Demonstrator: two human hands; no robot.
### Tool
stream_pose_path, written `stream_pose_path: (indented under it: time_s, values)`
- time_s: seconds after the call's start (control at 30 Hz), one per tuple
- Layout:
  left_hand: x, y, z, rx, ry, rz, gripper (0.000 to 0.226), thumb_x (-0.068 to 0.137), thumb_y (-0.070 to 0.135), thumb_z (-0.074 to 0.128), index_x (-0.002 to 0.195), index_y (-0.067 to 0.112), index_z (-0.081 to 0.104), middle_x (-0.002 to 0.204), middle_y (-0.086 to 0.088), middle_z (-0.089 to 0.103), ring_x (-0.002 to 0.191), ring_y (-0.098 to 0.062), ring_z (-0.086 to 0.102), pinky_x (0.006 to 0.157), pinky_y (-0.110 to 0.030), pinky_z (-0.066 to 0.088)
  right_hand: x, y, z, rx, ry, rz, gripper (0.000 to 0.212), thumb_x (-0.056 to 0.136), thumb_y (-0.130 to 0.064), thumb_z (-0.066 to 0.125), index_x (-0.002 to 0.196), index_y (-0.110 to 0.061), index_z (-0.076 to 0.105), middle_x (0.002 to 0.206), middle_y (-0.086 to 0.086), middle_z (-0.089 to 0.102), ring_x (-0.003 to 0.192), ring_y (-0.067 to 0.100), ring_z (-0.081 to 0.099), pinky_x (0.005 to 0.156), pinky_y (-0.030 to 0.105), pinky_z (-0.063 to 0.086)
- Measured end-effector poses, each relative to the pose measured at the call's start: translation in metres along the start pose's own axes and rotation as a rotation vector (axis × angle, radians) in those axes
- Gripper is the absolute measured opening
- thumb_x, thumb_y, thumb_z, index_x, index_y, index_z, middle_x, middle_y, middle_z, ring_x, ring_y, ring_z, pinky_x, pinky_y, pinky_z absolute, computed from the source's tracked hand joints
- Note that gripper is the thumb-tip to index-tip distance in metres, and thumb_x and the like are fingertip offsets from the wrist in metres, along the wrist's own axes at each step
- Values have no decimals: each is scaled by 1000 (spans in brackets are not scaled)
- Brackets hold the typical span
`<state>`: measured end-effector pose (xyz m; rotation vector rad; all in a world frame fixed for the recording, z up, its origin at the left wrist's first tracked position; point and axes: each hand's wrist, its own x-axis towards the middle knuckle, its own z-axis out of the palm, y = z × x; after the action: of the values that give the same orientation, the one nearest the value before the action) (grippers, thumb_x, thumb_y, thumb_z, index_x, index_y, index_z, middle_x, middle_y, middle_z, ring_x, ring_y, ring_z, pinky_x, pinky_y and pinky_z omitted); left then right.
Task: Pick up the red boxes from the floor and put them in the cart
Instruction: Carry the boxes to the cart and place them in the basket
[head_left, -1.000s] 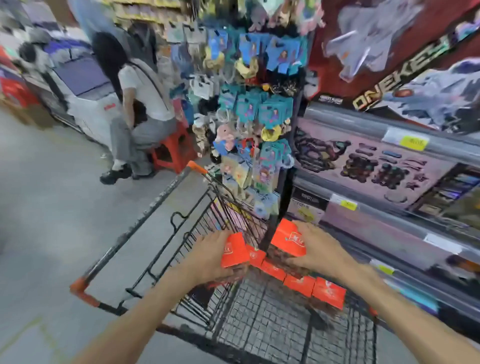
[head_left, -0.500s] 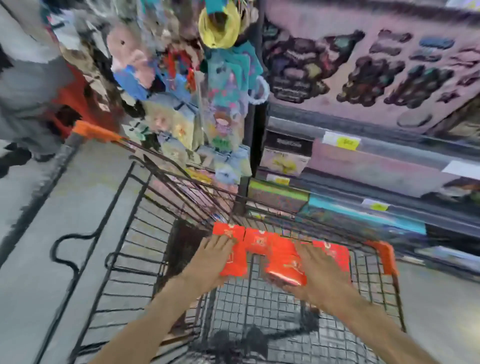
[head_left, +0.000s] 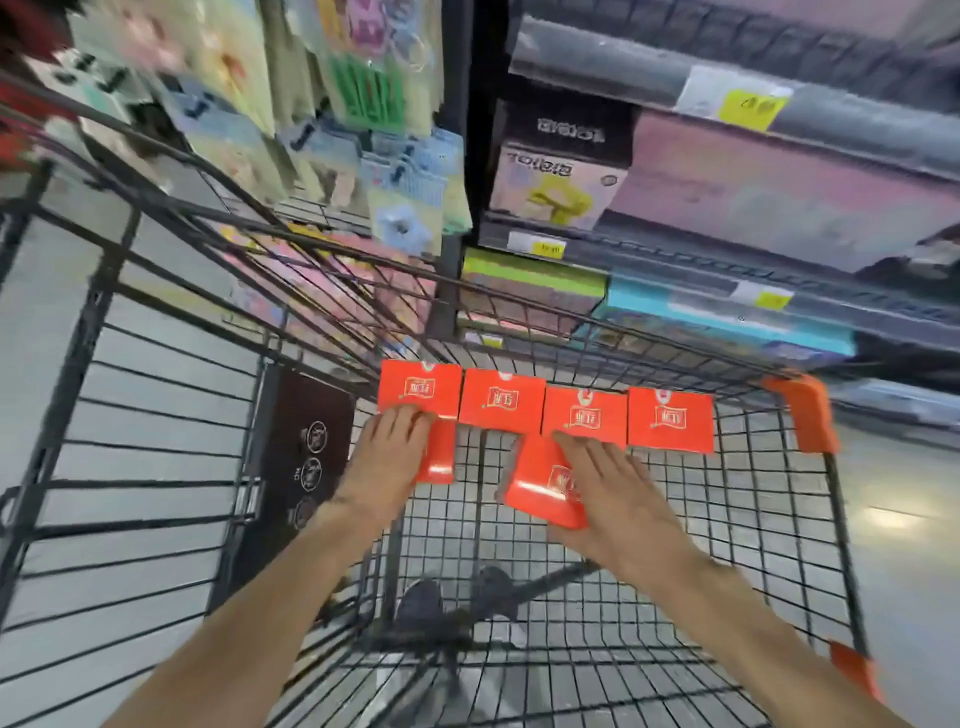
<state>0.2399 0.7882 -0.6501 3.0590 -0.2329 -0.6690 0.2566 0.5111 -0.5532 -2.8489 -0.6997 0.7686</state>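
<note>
Four red boxes (head_left: 545, 408) stand in a row against the far wall of the cart (head_left: 613, 545). Just nearer than that row, the left hand (head_left: 387, 457) lies over a fifth box (head_left: 440, 457), fingers straight and close together; how it grips underneath is hidden. The right hand (head_left: 618, 499) lies on a sixth box (head_left: 545, 486), tilted, fingers extended over it. The step looks like placing: next, both boxes should be settled onto the cart's floor and let go.
</note>
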Motion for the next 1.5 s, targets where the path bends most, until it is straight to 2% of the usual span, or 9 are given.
stream_pose_path:
  time_s: [0.1,0.23,0.37,0.67,0.83,1.0,1.2,1.3,1.5]
  values:
    - [-2,4,7,-28,40,-30,101,55,15,90,141,10,38,134,-12,41,122,-30,41,106,-44,38,7,-6,9,-83,39,-35,100,73,-53,78,153,-17,29,137,0,52,125,23,45,111,43,40]
    - [-11,4,8,-3,57,-14,98,67,15,83,148,8,29,145,-15,36,134,-33,35,115,-45,32,24,-19,13,-126,48,-60,95,71,-54,78,148,-15,38,131,2,55,119,26,47,106,45,45]
    - [-15,-5,8,-10,20,6,106,69,11,83,154,8,19,152,-14,28,141,-31,27,119,-44,25,49,-36,21,-152,30,-82,96,73,-51,80,149,-13,36,134,5,45,120,27,42,108,45,41]
    - [-19,-10,5,-59,15,-20,111,66,0,82,155,10,16,155,-12,21,144,-29,24,121,-41,25,72,-42,55,-298,-10,-91,101,70,-44,86,148,-3,36,130,14,43,115,32,43,103,47,42]
    - [-22,-9,10,-44,21,-12,112,68,4,83,155,11,13,153,-12,21,143,-29,23,119,-42,26,77,-44,69,-351,-10,-72,90,67,-25,87,142,-5,40,123,14,46,106,33,46,93,46,44]
    - [-31,-4,-7,-96,26,17,93,82,15,72,155,11,14,154,-12,21,145,-29,21,121,-44,26,72,-41,64,-383,-2,-126,107,69,-61,82,146,-5,34,128,14,43,112,34,44,101,49,41]
    - [-42,4,-71,-114,65,173,74,92,33,66,152,14,28,151,-9,34,141,-27,31,118,-42,26,29,-28,4,-215,-8,-65,90,86,-70,57,152,-16,29,145,11,40,133,30,40,116,49,34]
    - [-46,19,-135,-139,66,279,70,93,37,63,151,17,30,152,-5,35,140,-26,32,116,-42,30,-15,-15,-61,-132,13,-2,73,95,-63,52,151,-20,35,151,3,43,137,23,44,113,41,38]
    - [-69,104,-289,-72,212,482,72,89,54,63,147,20,39,150,-6,42,138,-30,40,112,-45,33,-158,33,-203,43,217,268,63,97,-57,54,150,-25,44,149,0,52,137,23,49,109,37,41]
